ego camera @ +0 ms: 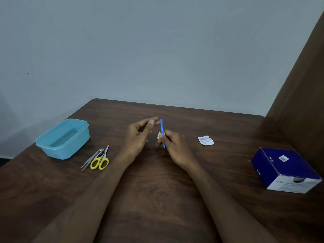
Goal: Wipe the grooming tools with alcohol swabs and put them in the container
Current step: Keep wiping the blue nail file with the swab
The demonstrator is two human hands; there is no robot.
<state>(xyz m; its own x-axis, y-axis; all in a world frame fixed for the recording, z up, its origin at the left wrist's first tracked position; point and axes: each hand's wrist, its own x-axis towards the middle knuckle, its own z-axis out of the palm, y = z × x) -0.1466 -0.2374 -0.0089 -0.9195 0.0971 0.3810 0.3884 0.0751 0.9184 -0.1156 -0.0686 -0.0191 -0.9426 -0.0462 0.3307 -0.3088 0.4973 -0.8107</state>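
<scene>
My right hand holds a thin blue-handled tool upright above the table's middle, together with a small white swab at its fingertips. The tool's metal tip points up. My left hand hovers just left of the tool with relaxed fingers, its fingertips close to the upper handle, holding nothing. A light blue plastic container stands at the left with nothing visible inside. Yellow-handled scissors, a nail clipper and tweezers lie together on the table in front of it.
A torn white swab wrapper lies right of my hands. A dark blue box sits near the table's right edge. A brown panel rises at the right. The dark wooden table meets a grey wall behind.
</scene>
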